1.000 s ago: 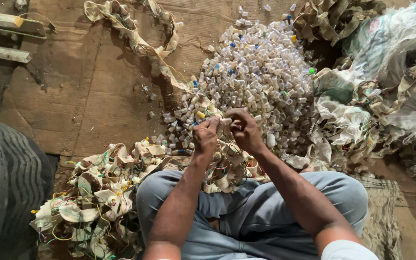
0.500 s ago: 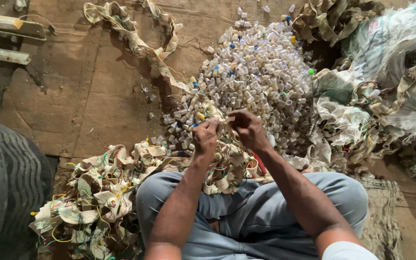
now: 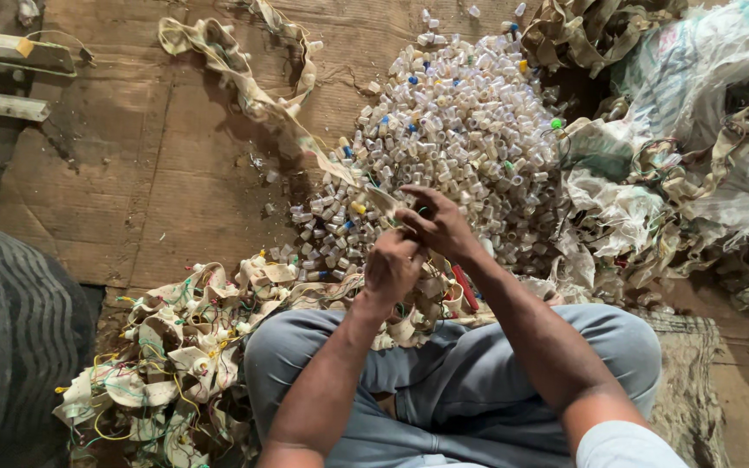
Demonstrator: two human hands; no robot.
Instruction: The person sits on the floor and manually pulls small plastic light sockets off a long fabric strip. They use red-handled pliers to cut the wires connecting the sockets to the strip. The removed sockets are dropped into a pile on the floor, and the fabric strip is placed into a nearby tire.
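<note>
Caps (image 3: 465,130), a huge pale heap of them, sat just beyond both hands. Strip (image 3: 257,104) of dirty tape trailed off from the fingers; left hand (image 3: 392,267) and right hand (image 3: 437,224) pinched it shut, seemingly mid-pluck, so steady grip mattered. Bare strip pile (image 3: 179,355) sat left.

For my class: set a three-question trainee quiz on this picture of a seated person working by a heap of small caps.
1. True or false: both hands grip the beige strip.
2. What lies heaped beyond the hands? A) coins B) small plastic caps C) stones
3. Fill in: the tangle of strip and wires lies on the person's ____ side.

Key
1. True: left hand and right hand meet on it.
2. B, the pile of caps.
3. Left.
</note>
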